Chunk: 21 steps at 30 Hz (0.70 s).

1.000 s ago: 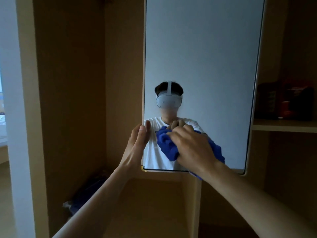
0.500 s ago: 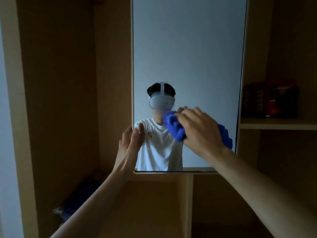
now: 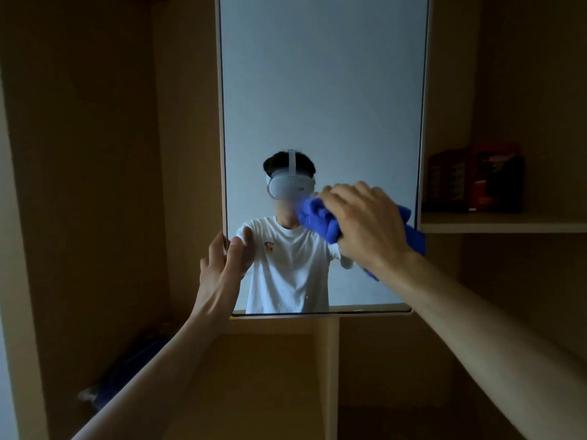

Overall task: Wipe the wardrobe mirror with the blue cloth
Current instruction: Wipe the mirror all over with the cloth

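Dim wardrobe; mirror edge is pinched by left hand. Cloth, soft and light, is gripped as a wad by right hand, apparently pressed on lower mirror.

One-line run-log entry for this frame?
phase: wipe | right hand: grips blue cloth against mirror, lower right | left hand: holds mirror left edge

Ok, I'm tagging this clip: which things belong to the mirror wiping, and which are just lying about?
In use: mirror, blue cloth, right hand gripping it, left hand holding the mirror's edge.
Lying about: boxes on the shelf, dark bundle down at the left.
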Each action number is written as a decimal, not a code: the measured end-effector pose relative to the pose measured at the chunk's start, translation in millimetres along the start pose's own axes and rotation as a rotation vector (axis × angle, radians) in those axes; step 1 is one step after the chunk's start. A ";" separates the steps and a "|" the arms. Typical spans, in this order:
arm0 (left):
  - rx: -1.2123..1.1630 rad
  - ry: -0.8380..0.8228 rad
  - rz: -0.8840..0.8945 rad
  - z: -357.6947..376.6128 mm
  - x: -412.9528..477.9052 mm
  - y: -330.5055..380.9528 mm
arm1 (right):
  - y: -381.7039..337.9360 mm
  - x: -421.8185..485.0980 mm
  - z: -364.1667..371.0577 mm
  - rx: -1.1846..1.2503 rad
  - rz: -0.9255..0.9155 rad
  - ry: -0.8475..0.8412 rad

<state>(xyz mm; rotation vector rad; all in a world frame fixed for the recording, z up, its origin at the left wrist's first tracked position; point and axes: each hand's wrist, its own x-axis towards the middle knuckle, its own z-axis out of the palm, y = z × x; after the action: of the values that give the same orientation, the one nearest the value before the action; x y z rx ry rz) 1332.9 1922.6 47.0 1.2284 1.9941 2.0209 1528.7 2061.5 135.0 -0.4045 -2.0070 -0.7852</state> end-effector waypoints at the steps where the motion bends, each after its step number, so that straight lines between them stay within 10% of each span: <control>1: -0.003 0.005 -0.003 1.2 0.0 0.8 | 7.4 5.9 -4.4 -0.014 0.021 0.014; 21: 0.054 -0.009 0.005 2.8 -1.9 11.7 | 29.0 9.1 -10.5 -0.159 -0.036 0.002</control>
<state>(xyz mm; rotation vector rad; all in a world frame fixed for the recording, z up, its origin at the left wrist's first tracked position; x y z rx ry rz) 1341.4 1921.9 55.7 1.2511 2.0574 1.9727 1546.8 2075.8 157.4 -0.4591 -1.9611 -0.9709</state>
